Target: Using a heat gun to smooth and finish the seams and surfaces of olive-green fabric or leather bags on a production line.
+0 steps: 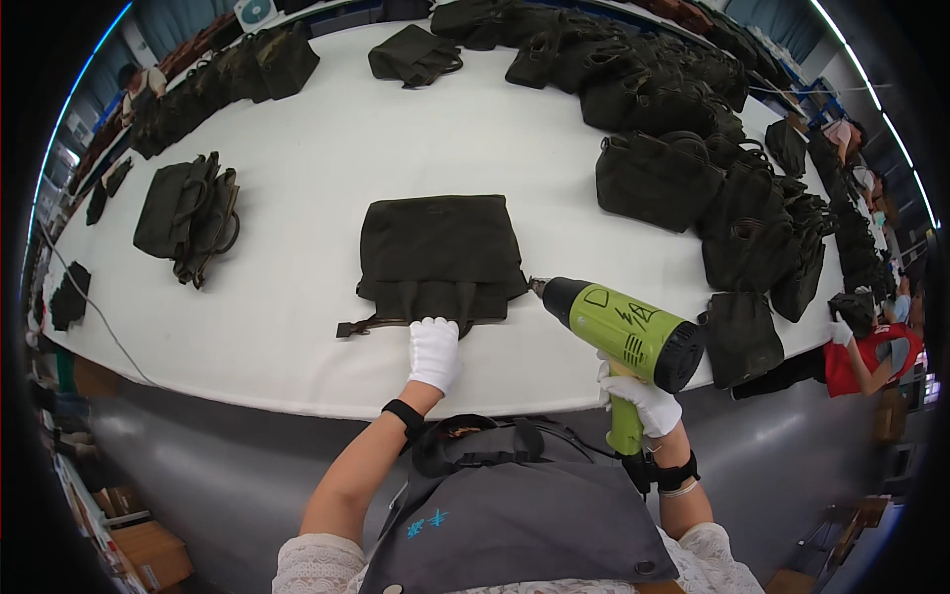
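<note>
A dark handbag [440, 238] lies flat on the white table, its handles and a short strap toward me. My left hand [433, 354], in a white glove, is closed at the near edge on the bag's handles; its fingertips are partly hidden. In my right hand [648, 401], also gloved in white, is a green heat gun [623, 332] gripped by its handle. The metal nozzle points left, close beside the bag's right edge.
The white table [297, 346] curves around in front of me. Dark bags [658, 178] crowd its right and far right. Further bags [188, 213] lie at left, and one folded bag [414, 54] sits at the far middle. A cable [94, 317] crosses the left edge. A person in a red vest [876, 361] works at far right.
</note>
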### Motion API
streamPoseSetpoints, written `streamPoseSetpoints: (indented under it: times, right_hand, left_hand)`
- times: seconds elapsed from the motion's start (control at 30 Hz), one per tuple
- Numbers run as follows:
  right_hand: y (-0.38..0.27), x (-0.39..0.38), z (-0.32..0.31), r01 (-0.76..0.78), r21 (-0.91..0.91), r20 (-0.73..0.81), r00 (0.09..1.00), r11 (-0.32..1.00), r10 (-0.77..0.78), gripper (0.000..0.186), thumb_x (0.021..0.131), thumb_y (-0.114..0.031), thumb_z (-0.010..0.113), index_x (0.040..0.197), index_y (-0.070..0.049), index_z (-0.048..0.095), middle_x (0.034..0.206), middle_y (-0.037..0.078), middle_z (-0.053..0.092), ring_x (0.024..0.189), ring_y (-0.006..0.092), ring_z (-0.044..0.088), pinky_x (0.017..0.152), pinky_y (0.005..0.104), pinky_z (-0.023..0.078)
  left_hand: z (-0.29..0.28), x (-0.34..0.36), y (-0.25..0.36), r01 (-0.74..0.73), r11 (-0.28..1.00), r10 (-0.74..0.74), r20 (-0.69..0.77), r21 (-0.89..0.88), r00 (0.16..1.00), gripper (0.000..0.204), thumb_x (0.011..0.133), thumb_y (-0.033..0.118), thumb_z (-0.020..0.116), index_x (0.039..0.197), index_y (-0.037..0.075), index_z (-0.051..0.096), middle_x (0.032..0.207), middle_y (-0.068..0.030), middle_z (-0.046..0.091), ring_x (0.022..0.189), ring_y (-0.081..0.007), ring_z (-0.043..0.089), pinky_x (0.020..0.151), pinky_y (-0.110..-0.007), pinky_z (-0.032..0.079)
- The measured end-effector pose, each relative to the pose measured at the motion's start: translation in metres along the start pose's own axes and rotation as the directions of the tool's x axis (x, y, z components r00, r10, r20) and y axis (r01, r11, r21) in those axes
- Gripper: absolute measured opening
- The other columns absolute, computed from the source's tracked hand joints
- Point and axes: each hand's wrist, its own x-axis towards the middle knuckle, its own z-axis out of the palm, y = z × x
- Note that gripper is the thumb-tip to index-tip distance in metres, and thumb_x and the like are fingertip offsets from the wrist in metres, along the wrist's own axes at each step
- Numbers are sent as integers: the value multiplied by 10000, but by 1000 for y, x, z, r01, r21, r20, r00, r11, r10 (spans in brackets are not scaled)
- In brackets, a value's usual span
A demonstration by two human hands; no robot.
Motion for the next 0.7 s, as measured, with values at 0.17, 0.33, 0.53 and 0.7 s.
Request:
streamPoseSetpoints:
  times: [0.17, 0.33, 0.53, 0.7]
  right_hand:
    - [-8, 7, -17, 23, -80, 196, 981, 997, -7, 245, 772, -30, 634, 1011, -18, 582, 804, 31, 588, 655, 114, 574, 593, 250, 482]
    - [0, 26, -42, 23, -193, 258, 966, 981, 28, 150, 781, -41, 637, 921, -27, 585, 785, 23, 575, 660, 110, 568, 595, 251, 479]
    - [-19, 16, -40, -17, -61, 206, 978, 998, 29, 95, 801, -69, 629, 876, -28, 589, 761, 9, 572, 667, 90, 563, 612, 243, 482]
    - [-36, 9, -50, 73, -68, 237, 970, 995, -55, 187, 777, -76, 687, 930, -20, 596, 787, 18, 593, 662, 107, 578, 605, 248, 487]
  left_hand:
    - [2, 11, 18, 227, 973, -227, 4, -52, 974, 179, 706, 151, 585, 868, 79, 609, 875, -94, 601, 867, -251, 555, 741, -383, 388]
    - [-1, 12, 22, 301, 952, -300, 40, -49, 953, 165, 753, 179, 574, 880, 92, 632, 898, -83, 615, 876, -243, 568, 756, -380, 395]
    - [11, -2, 5, 311, 936, -332, -118, -166, 936, 147, 689, 170, 618, 806, 82, 620, 824, -104, 607, 848, -282, 563, 740, -399, 393]
    - [4, -13, -15, 262, 942, -306, -218, -209, 927, 145, 644, 174, 680, 742, 91, 614, 758, -108, 591, 786, -294, 566, 698, -414, 397]
